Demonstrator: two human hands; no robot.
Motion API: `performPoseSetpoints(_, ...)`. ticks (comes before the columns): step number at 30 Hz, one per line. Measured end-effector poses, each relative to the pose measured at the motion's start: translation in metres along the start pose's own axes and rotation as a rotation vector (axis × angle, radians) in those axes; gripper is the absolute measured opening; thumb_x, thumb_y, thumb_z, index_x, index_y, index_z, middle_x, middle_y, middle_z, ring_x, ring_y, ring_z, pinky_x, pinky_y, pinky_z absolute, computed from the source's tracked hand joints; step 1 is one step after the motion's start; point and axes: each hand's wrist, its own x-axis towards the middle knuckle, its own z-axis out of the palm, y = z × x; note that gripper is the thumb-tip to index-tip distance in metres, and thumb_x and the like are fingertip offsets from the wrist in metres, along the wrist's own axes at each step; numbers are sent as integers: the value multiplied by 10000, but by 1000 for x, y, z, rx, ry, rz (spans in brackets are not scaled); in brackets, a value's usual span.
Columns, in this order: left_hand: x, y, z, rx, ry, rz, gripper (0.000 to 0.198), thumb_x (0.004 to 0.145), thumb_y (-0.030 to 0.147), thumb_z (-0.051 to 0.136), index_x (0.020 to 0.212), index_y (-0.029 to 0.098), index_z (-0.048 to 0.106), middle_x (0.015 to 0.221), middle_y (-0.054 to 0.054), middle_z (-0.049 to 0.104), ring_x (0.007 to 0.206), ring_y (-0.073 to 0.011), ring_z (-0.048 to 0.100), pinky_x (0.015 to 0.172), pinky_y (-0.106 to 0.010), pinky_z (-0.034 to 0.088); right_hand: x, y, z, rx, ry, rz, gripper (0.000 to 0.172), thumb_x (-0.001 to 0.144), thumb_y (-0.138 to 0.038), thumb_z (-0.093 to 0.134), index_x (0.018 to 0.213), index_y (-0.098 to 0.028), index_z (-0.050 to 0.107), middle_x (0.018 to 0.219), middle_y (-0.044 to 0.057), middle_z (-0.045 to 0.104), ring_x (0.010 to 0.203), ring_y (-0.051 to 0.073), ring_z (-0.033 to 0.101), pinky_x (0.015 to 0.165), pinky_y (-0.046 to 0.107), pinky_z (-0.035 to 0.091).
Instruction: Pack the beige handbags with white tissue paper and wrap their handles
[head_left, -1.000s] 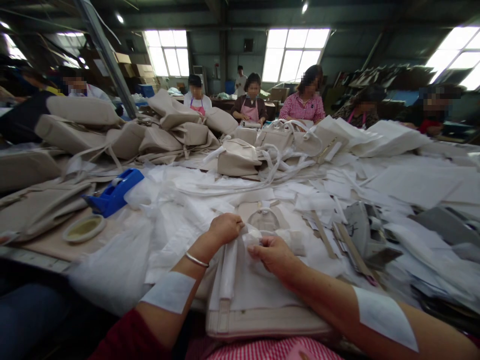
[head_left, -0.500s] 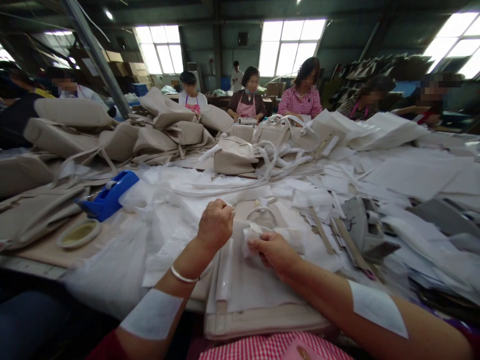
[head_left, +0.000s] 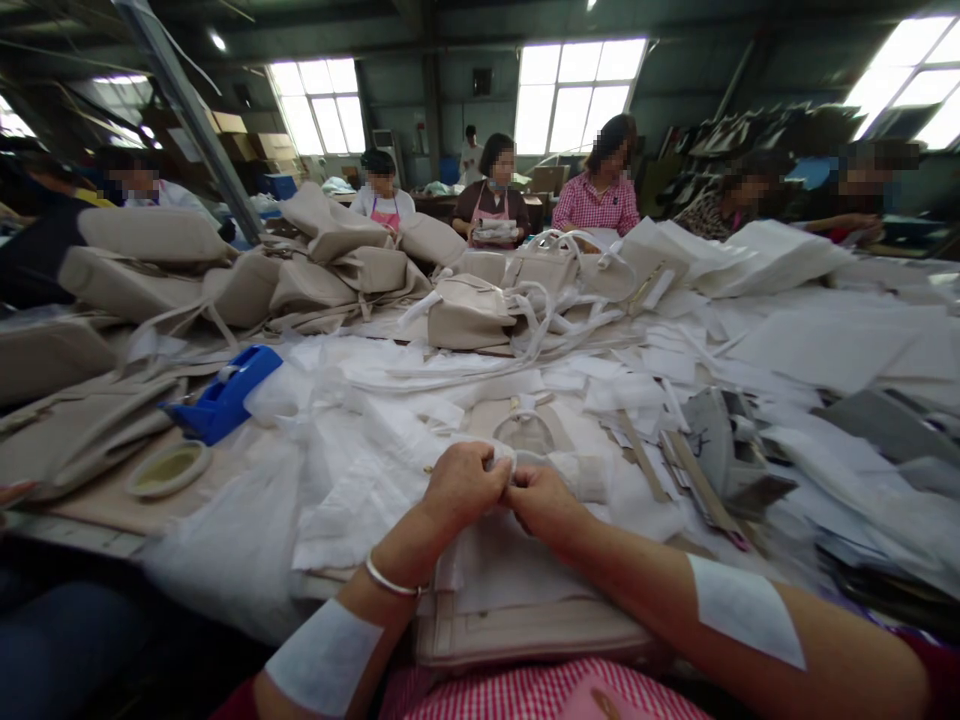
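Observation:
My left hand (head_left: 466, 482) and my right hand (head_left: 546, 502) meet in front of me, fingertips close together. Both are closed on a piece of thin white wrapping (head_left: 501, 455), most of it hidden by the fingers. Below them a beige bag (head_left: 540, 632) lies flat, partly covered by a white sheet (head_left: 499, 575). Just beyond my hands, a rounded handle (head_left: 525, 430) stands out on the bag's far part. What the wrapping encloses, if anything, I cannot make out.
A blue tape dispenser (head_left: 229, 395) and a tape roll (head_left: 169, 470) lie left. On the right stands a grey tape dispenser (head_left: 724, 440) among white sheets (head_left: 832, 350). Beige bags (head_left: 469, 310) are heaped across the table. Several people sit on the far side.
My left hand has come down and right to join my right hand at the white wrapping. A co-worker opposite has raised a pale bundle.

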Motion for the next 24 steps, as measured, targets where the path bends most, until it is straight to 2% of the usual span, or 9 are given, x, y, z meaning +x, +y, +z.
performPoseSetpoints(3,-2,-1,-1,-16,-16,32,326,811,333,510,522,188,470,501,35,411,528,-115,393,527,-266,220,-1,-1,0,246,-54,177,180,537,-223,590,610,-203,427,436,-107,328,384,41,235,396,202,117)
performPoseSetpoints(6,-4,-5,-3,-37,-20,64,356,845,319,478,515,184,483,494,35,401,522,-114,386,525,-265,231,0,-1,1,405,-73,277,196,531,-207,568,620,-199,394,468,-104,345,381,26,233,384,178,100)
performPoseSetpoints(8,-6,-8,-5,-49,-24,90,368,876,314,450,540,183,523,512,27,447,533,-119,407,536,-262,262,2,-1,0,420,-93,285,215,574,-237,596,638,-199,395,469,-105,345,372,25,236,376,170,96)
performPoseSetpoints(11,-13,-12,-14,-66,-27,135,343,913,322,428,670,185,628,634,-4,597,616,-137,502,600,-252,339,2,-1,-3,360,-132,203,264,635,-293,647,660,-204,400,458,-113,332,356,25,227,370,176,86)
performPoseSetpoints(13,-22,-17,-23,-39,47,89,306,920,356,443,827,182,677,743,-31,668,687,-155,561,650,-256,373,2,-2,-5,311,-138,161,287,655,-318,663,653,-205,399,454,-115,327,348,23,218,367,186,78)
performPoseSetpoints(15,-36,-27,-32,41,104,-26,329,912,424,467,871,177,681,765,-49,685,695,-169,585,646,-267,377,0,-3,-6,268,-134,138,306,664,-340,670,635,-204,397,455,-113,328,346,22,215,366,196,74)
performPoseSetpoints(18,-59,-44,-37,152,-16,-185,418,869,553,492,739,191,655,677,-39,663,619,-173,576,568,-272,334,-1,-3,-5,226,-129,133,321,667,-359,670,613,-204,394,453,-110,332,350,25,214,370,205,74)
performPoseSetpoints(20,-71,-49,-33,163,-103,-234,438,831,607,513,736,199,642,670,-31,660,606,-176,575,540,-269,311,-2,-3,-4,215,-126,133,325,667,-365,668,608,-207,391,451,-109,331,353,27,214,375,209,75)
performPoseSetpoints(24,-77,-42,-23,203,-114,-240,381,775,578,585,830,205,641,747,-39,675,666,-193,597,568,-273,327,-3,-4,-3,164,-113,109,312,670,-377,657,604,-207,403,431,-107,328,357,34,227,381,211,101)
